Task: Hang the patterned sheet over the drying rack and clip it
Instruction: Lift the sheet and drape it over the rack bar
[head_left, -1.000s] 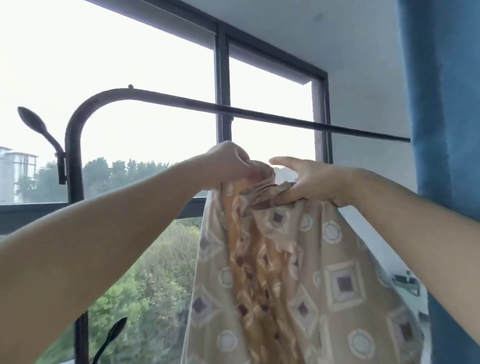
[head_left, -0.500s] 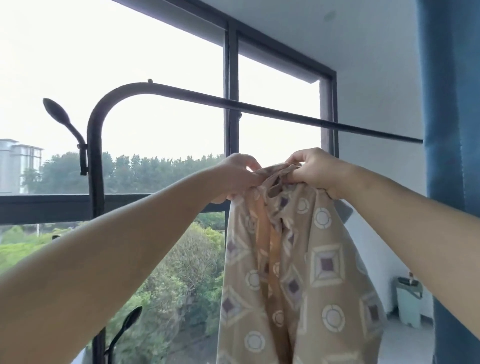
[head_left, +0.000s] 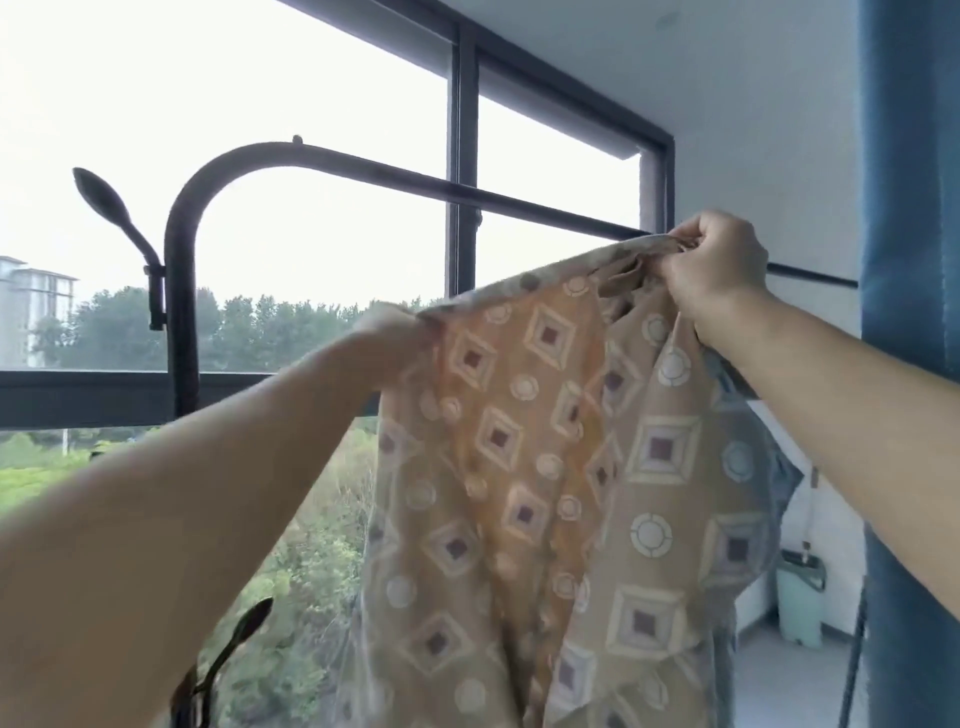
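The patterned sheet (head_left: 550, 467), beige with diamond and circle motifs, hangs in front of me from its top edge. My left hand (head_left: 389, 338) grips that edge at its left end, blurred by motion. My right hand (head_left: 711, 270) grips a bunched part of the edge higher up on the right, at the level of the rack's bar. The black drying rack (head_left: 363, 174) has a curved left post and a horizontal top bar running right, behind and mostly above the sheet. No clip is in view.
A large dark-framed window (head_left: 462, 130) stands behind the rack, with trees outside. A blue curtain (head_left: 914, 364) hangs at the right edge. Side hooks (head_left: 109, 208) stick out from the rack's left post. A pale green bin (head_left: 802, 603) sits on the floor at lower right.
My hands have moved apart, spreading the sheet's top edge wide. The right hand has risen up and right to the bar; the left hand has moved left and slightly down.
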